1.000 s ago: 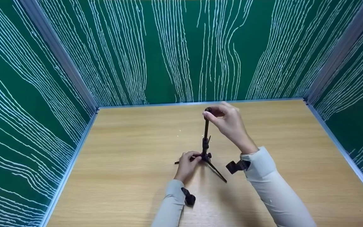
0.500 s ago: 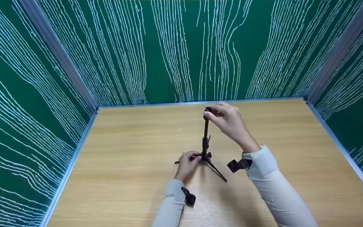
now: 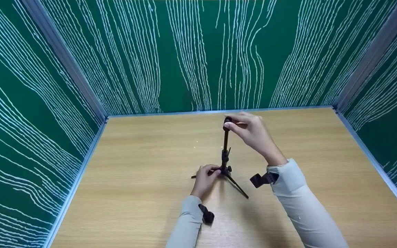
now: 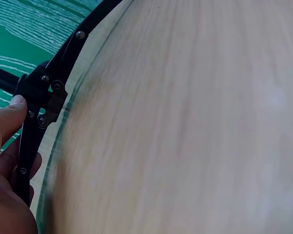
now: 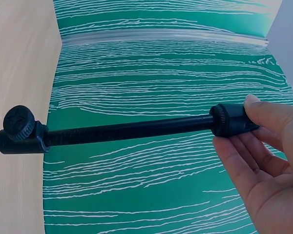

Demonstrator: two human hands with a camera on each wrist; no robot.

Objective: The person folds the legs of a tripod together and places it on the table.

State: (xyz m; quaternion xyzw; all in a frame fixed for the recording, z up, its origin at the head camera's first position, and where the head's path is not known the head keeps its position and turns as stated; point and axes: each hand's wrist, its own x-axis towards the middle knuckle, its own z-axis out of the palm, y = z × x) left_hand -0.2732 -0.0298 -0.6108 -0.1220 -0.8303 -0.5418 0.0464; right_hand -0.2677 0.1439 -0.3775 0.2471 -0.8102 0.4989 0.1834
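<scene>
Stand (image 3: 225,139) upright on the table (image 3: 133,179), unmoved, the left hand (image 3: 205,179) pinching its 9 o'clock leg (image 4: 24,168), while the right hand (image 3: 253,133), edged toward 3, pinches the 12 o'clock cap (image 5: 229,120): effort seems centred there, cap's turning unclear.

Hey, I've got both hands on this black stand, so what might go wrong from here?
The pole might slide if the knob is loose; its tightness isn't visible. The left grip sits close to a leg hinge, so folding could pinch a finger. The right grip holds only the top end, which might slip.
</scene>
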